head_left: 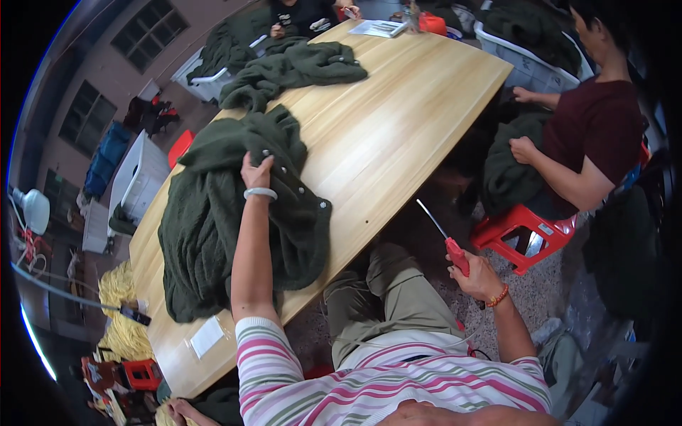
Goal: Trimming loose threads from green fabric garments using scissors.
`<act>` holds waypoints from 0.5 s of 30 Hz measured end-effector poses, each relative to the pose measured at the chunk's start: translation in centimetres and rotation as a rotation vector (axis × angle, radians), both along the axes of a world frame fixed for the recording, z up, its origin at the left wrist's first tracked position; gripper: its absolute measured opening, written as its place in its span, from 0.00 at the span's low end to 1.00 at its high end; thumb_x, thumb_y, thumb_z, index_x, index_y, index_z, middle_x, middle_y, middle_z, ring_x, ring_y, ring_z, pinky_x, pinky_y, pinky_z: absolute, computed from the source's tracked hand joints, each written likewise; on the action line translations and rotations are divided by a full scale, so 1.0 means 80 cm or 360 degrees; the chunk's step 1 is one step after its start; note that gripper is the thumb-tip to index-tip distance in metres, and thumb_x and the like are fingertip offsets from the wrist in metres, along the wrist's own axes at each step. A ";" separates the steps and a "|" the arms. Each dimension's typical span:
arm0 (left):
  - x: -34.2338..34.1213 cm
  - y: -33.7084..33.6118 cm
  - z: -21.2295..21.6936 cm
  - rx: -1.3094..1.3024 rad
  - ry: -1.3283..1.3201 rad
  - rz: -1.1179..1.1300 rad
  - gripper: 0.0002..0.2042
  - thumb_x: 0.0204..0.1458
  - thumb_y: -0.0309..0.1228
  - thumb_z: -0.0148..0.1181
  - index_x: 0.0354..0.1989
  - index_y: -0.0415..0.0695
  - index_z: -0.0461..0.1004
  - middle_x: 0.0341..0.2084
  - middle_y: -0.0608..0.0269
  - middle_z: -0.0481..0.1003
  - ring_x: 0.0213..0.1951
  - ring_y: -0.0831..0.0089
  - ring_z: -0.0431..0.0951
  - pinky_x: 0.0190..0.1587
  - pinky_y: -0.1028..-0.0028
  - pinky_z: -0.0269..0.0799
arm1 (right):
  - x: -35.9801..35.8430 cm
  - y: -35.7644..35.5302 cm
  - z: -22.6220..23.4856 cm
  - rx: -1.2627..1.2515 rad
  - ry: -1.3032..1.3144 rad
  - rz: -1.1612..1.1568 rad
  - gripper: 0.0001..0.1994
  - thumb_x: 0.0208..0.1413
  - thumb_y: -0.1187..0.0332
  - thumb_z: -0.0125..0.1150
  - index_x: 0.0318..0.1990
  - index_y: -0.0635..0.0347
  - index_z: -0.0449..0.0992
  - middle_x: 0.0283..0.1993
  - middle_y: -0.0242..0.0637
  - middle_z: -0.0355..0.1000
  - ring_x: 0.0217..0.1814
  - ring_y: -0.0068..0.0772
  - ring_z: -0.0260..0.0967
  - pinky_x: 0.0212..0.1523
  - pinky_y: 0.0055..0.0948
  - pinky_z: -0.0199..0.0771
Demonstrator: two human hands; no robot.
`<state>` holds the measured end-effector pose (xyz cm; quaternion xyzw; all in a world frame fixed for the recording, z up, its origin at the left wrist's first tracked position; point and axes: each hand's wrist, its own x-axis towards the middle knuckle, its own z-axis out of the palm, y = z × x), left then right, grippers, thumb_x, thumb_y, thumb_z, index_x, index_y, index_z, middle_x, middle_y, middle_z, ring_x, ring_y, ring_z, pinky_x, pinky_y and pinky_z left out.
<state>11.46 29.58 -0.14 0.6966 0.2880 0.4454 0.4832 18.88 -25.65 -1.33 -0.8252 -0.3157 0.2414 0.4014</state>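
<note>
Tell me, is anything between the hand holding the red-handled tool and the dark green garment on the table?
Yes. The table edge and the person's knee lie between the right hand with the tool and the garment.

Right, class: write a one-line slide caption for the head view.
Left hand grasps a dark green fleece garment on a wooden table; right hand holds a red-handled tool.

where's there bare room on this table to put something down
The widest free patch is the pale wooden table right of the dark green fleece garment under the left hand, up to the far papers. A second green garment crowds the far left. The near corner is bare around a white slip.
</note>
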 end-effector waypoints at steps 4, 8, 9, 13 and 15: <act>0.080 -0.147 0.025 -0.0589 0.0058 -0.0920 0.32 0.43 0.17 0.65 0.60 0.35 0.61 0.42 0.60 0.75 0.40 0.74 0.76 0.44 0.75 0.73 | 0.009 -0.013 -0.001 -0.0042 0.0038 -0.0108 0.14 0.52 0.66 0.58 0.45 0.61 0.72 0.38 0.52 0.75 0.41 0.56 0.72 0.43 0.45 0.73; 0.092 -0.172 -0.015 -0.0369 0.0489 -0.1130 0.29 0.43 0.23 0.67 0.56 0.35 0.66 0.43 0.60 0.76 0.42 0.73 0.76 0.46 0.73 0.72 | 0.013 0.001 0.010 -0.0008 -0.0032 0.0006 0.14 0.53 0.65 0.57 0.44 0.62 0.71 0.33 0.54 0.73 0.39 0.59 0.71 0.40 0.47 0.71; 0.086 -0.171 -0.036 0.0044 0.0667 -0.0817 0.30 0.40 0.27 0.69 0.55 0.37 0.67 0.41 0.55 0.76 0.43 0.64 0.76 0.48 0.69 0.71 | 0.014 0.004 0.012 -0.0014 -0.0024 0.0012 0.14 0.53 0.65 0.57 0.44 0.62 0.71 0.33 0.54 0.73 0.39 0.59 0.71 0.40 0.47 0.71; 0.096 -0.241 -0.008 0.1599 0.0769 0.0040 0.31 0.35 0.31 0.69 0.53 0.49 0.67 0.44 0.54 0.66 0.45 0.55 0.67 0.46 0.61 0.64 | 0.019 0.002 0.006 -0.0014 -0.0126 0.0035 0.14 0.52 0.64 0.57 0.44 0.62 0.70 0.31 0.56 0.72 0.37 0.61 0.70 0.39 0.49 0.71; 0.096 -0.255 0.009 0.2073 0.0711 -0.0048 0.24 0.41 0.29 0.62 0.51 0.50 0.68 0.43 0.57 0.67 0.46 0.58 0.68 0.46 0.62 0.62 | 0.023 0.004 -0.004 0.0018 -0.0159 0.0050 0.15 0.52 0.64 0.57 0.44 0.62 0.70 0.30 0.56 0.72 0.36 0.61 0.70 0.39 0.49 0.70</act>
